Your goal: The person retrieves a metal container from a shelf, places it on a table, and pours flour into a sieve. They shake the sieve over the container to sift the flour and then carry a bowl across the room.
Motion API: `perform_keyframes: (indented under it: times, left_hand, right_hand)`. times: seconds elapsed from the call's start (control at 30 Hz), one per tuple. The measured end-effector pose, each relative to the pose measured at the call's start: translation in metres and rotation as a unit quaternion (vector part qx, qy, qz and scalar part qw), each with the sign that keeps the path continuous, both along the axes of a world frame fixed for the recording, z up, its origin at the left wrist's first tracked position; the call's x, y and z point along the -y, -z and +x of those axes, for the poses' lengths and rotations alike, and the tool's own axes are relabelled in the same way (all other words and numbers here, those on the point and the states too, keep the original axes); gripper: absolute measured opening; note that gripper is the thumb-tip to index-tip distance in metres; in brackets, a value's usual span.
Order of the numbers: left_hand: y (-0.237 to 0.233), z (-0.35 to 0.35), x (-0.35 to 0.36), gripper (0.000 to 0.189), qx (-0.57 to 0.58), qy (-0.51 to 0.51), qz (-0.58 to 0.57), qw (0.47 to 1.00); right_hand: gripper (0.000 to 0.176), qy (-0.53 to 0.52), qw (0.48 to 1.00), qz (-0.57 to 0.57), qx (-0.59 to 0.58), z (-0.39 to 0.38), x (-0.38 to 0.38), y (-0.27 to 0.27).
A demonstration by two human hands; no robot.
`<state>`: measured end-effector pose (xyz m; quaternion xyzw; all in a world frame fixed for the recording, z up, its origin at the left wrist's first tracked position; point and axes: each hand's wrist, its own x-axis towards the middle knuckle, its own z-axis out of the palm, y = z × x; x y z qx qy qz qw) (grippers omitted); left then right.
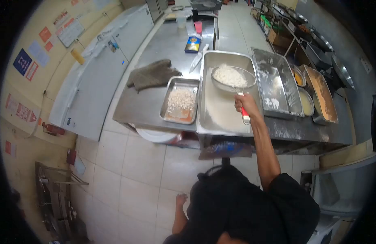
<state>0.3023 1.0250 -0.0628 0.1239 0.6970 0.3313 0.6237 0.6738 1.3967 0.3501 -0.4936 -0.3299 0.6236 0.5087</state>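
- Right hand: centre frame, closed round the red handle of the wire sieve.
- Wire sieve: filled with floured pieces, held over the large steel tray.
- Left hand: lower centre, hanging by the body; finger spread cannot be told.
- Small tray: floured pieces, just left of the large one.

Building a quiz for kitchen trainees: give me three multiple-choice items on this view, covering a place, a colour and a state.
1. Where is the sieve? A over the large tray; B over the small tray; C on the floor.
2. What colour is the sieve's handle? A blue; B red; C green.
3. The left hand is: A holding a cup; B empty; C on the cloth.
Answers: A, its mesh hangs above that tray; B, red shows below the right hand; B, its fingers hang spread, holding nothing.
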Motion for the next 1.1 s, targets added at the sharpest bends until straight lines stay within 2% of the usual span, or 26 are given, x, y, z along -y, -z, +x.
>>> perform_keyframes:
  times: [0.03,0.1,0.13,0.2,0.27,0.37,0.4,0.5,0.53,0.63,0.7,0.73,0.8,0.83,0.9,0.97,1.0,1.03,1.1]
  left_hand:
    - [-0.005,-0.002,0.025,0.022,0.014,0.021,-0.022,0.999]
    - [-0.024,0.012,0.004,0.025,-0.015,-0.016,-0.028,0.999]
    - [-0.033,0.013,0.007,0.025,-0.01,-0.018,-0.027,0.999]
    - [-0.032,0.009,-0.001,0.025,-0.014,0.0,-0.018,1.0]
    - [-0.032,0.002,0.004,0.024,-0.04,0.034,-0.036,0.998]
    - [-0.038,0.003,0.003,0.024,-0.025,-0.073,-0.01,0.997]
    - [-0.04,0.001,0.002,0.025,-0.026,-0.047,-0.025,0.998]
    - [-0.032,-0.008,-0.001,0.024,-0.05,0.087,-0.035,0.994]
    - [-0.033,-0.006,-0.002,0.022,-0.052,0.039,-0.027,0.998]
    - [-0.039,-0.001,-0.001,0.021,-0.042,-0.017,-0.011,0.999]
    - [-0.037,-0.005,-0.014,0.02,-0.053,0.051,-0.015,0.997]
    - [-0.039,-0.002,-0.009,0.019,-0.057,0.08,-0.026,0.995]
    - [-0.039,0.004,-0.01,0.02,-0.033,-0.002,-0.007,0.999]
    - [-0.038,0.003,-0.006,0.021,-0.023,-0.038,-0.002,0.999]
    - [-0.038,-0.002,0.0,0.02,-0.017,0.029,-0.007,0.999]
    - [-0.035,-0.001,-0.003,0.019,-0.037,0.115,-0.045,0.992]
    - [-0.039,-0.002,0.002,0.02,-0.048,0.101,-0.033,0.993]
    - [-0.038,0.002,-0.007,0.019,-0.032,0.035,-0.022,0.999]
    - [-0.039,-0.004,0.01,0.019,-0.009,-0.08,-0.023,0.996]
  right_hand:
    - [0.013,-0.015,0.999,-0.003,0.027,-0.001,0.014,-0.002]
    - [0.013,-0.043,0.996,0.013,0.075,0.0,0.014,-0.011]
    - [0.013,-0.058,0.995,0.024,0.074,0.017,0.0,0.018]
    - [0.014,-0.021,0.999,-0.016,-0.037,0.006,0.008,0.011]
    - [0.017,0.0,0.988,-0.037,-0.15,-0.012,0.018,-0.022]
    - [0.018,-0.072,0.996,0.001,-0.053,0.005,0.012,0.0]
    - [0.016,-0.054,0.998,-0.016,0.009,0.007,0.008,0.008]
    - [0.015,-0.033,0.996,-0.017,-0.081,-0.015,0.031,-0.024]
    - [0.013,-0.063,0.995,-0.007,-0.083,-0.013,0.032,-0.025]
    - [0.012,-0.062,0.993,0.027,0.097,0.002,0.015,0.001]
    - [0.015,-0.066,0.996,0.023,0.049,0.007,0.009,0.005]
    - [0.016,-0.076,0.997,0.009,0.021,-0.001,0.025,-0.012]
    - [0.019,-0.093,0.995,-0.019,-0.004,-0.008,0.043,-0.025]
    - [0.017,-0.082,0.996,-0.011,0.045,-0.005,0.038,-0.015]
    - [0.014,-0.054,0.988,0.004,0.143,0.003,0.027,0.01]
    - [0.014,-0.019,0.999,-0.028,0.037,-0.02,0.046,-0.026]
    - [0.015,-0.05,0.997,-0.011,0.059,-0.022,0.056,-0.034]
    - [0.016,-0.046,0.997,-0.027,0.047,-0.026,0.059,-0.039]
    - [0.018,-0.043,0.988,0.019,0.15,-0.006,0.04,-0.002]
